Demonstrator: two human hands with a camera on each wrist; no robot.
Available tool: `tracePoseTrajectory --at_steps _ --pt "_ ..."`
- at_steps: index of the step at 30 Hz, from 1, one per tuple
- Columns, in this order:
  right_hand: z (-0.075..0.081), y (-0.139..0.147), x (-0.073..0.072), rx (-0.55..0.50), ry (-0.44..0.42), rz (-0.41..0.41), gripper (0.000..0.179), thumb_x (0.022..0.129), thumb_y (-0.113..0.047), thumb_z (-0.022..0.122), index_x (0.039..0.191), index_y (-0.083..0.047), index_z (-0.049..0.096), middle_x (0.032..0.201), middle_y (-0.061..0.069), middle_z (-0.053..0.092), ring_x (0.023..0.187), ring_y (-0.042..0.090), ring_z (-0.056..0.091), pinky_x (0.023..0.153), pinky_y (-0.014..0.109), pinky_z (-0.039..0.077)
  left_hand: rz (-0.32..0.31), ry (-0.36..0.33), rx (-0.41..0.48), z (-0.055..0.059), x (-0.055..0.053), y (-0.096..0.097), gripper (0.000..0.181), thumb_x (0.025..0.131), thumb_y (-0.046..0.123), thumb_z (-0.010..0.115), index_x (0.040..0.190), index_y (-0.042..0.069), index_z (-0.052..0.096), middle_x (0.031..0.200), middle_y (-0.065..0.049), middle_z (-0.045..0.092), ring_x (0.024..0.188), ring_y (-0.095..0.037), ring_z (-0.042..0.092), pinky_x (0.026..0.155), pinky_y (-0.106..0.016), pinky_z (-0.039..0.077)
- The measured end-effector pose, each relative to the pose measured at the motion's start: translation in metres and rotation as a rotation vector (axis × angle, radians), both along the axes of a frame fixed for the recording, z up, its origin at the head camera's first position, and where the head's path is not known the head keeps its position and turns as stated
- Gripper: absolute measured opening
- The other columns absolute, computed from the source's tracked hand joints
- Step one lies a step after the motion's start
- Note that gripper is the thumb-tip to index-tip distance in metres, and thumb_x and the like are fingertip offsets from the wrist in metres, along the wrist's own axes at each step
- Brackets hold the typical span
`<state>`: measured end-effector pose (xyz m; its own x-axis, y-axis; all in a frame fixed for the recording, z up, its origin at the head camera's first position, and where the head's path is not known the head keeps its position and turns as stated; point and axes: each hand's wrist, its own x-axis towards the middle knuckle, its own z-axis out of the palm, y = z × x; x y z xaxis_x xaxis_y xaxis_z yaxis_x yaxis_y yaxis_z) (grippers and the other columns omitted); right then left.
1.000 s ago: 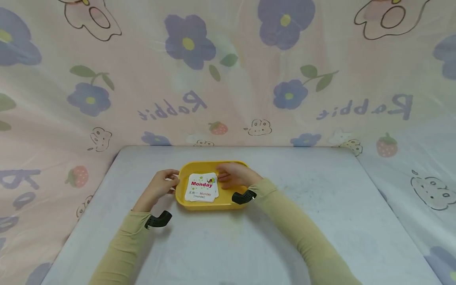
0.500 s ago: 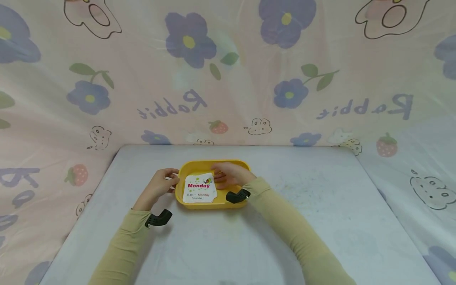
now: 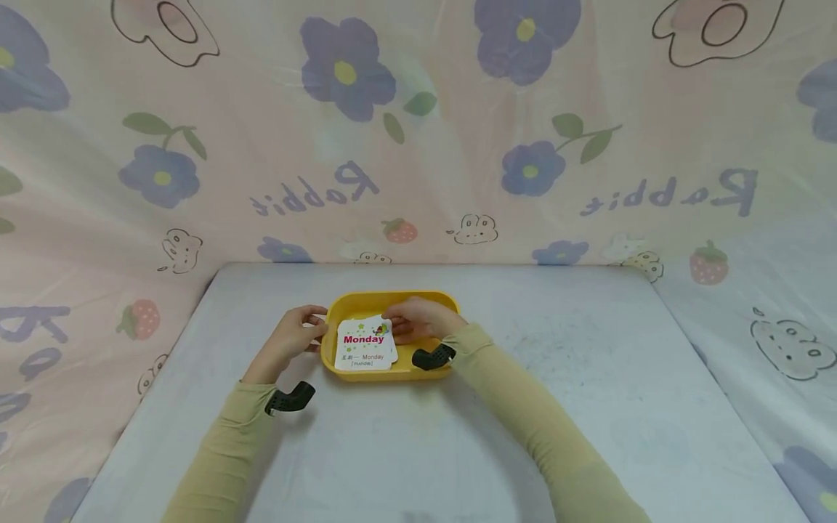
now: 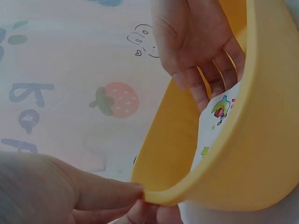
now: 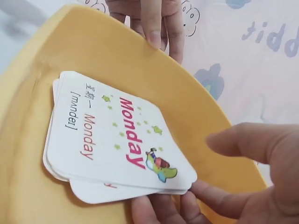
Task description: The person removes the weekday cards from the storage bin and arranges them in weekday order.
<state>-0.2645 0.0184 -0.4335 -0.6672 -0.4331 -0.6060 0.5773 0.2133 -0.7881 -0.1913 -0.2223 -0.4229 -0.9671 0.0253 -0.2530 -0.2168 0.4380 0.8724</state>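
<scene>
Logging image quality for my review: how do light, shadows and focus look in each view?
Head: soft, fairly even light, faint shadows on the table beside the sleeves; left wrist: backdrop pale and soft; right wrist: top card readable, no strong glare on the tray.

From above the near side of the yellow tray (image 3: 392, 377), the head camera faces forward and down, far enough back to take in the desk (image 3: 405, 450) and the Rabbit-print backdrop (image 3: 445, 196) beyond. Close by the tray's left end, the left wrist camera (image 3: 292, 398) looks rightward past its outer wall, the picture turned sideways. The right wrist camera (image 3: 433, 357), near the tray's right side, peers leftward into it, likewise turned. Both wrist views share the Monday card (image 5: 105, 133)'s cartoon corner.
</scene>
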Motion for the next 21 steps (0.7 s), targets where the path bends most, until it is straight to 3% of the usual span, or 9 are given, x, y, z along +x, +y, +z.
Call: tracePoseTrajectory --at_steps 11,21 --pt "-0.0049 -0.0024 -0.0036 0.054 0.078 0.009 0.030 0.087 -0.001 0.068 0.113 0.005 0.055 0.107 0.018 0.061 0.085 0.024 0.062 0.081 0.035 0.053 -0.004 -0.017 0.021 -0.0016 -0.0007 -0.0012 0.040 0.096 0.003 0.053 0.134 -0.002 0.043 0.103 -0.018 0.050 0.079 -0.023 0.059 0.065 -0.031 0.056" --pt "-0.0078 -0.0054 -0.0027 0.132 0.154 0.034 0.027 0.083 0.001 0.071 0.108 0.003 0.059 0.102 0.017 0.062 0.078 0.025 0.063 0.078 0.034 0.054 -0.003 -0.012 0.022 -0.0048 -0.0011 -0.0035 0.039 0.097 0.005 0.054 0.134 -0.002 0.043 0.104 -0.019 0.051 0.081 -0.024 0.060 0.066 -0.033 0.056"
